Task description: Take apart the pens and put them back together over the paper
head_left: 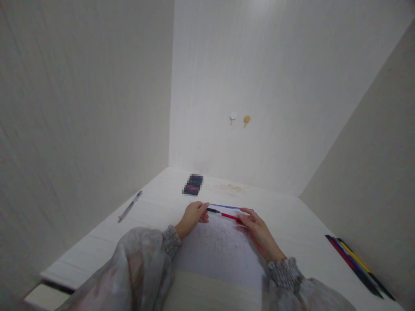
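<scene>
A red pen with a black end (224,214) is held level between both hands above a white sheet of paper (220,248) with a blue top edge. My left hand (193,217) pinches the black end with its fingertips. My right hand (256,228) grips the red end, fingers closed round it. Both wrists rest over the sheet, and both arms wear grey sleeves with knitted cuffs.
A white desk (152,207) sits in a walled corner. A grey pen (129,206) lies at the left. A dark blurred object (193,185) lies behind the sheet. Several coloured pens (355,263) lie along the right wall. Two small hooks (240,119) hang on the back wall.
</scene>
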Demonstrator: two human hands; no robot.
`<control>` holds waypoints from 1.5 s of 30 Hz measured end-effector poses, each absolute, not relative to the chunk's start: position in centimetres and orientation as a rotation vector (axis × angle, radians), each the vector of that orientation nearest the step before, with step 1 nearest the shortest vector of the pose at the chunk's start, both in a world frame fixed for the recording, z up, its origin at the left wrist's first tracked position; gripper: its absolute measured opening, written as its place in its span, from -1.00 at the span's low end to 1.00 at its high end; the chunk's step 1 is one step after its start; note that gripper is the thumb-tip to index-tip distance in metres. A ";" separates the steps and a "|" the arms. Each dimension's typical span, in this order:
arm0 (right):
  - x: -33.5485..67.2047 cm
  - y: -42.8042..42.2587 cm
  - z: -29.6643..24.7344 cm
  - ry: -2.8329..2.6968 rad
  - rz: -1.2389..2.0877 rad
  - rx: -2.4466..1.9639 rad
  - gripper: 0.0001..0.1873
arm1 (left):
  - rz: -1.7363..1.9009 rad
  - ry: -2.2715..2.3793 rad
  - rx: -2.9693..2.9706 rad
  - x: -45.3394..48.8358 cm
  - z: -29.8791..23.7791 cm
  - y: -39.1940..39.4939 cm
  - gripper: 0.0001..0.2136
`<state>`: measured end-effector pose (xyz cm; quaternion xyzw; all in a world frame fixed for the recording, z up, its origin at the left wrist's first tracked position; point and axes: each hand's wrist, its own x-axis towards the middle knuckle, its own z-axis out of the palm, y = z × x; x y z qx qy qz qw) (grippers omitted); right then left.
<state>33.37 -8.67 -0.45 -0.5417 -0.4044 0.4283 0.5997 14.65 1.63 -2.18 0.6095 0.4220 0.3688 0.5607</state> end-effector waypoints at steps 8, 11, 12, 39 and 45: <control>35.4 -8.9 0.4 -0.916 0.910 -1.357 -0.87 | 1.017 1.025 1.239 13.9 -1.9 2.7 -0.71; 36.4 -9.1 0.9 -0.935 0.882 -1.392 -0.89 | 1.076 1.064 1.231 13.4 -1.7 2.9 -0.73; 36.5 -9.1 1.0 -0.951 0.858 -1.411 -0.90 | 1.094 1.080 1.270 13.4 -1.5 2.9 -0.73; 36.4 -8.5 -0.2 -1.289 0.433 -1.729 -0.88 | 0.841 1.304 1.848 11.8 -0.8 3.2 -0.81; 36.4 -8.9 -0.3 -1.342 0.365 -1.958 -0.87 | 0.641 1.276 2.135 12.1 -1.8 2.7 -0.85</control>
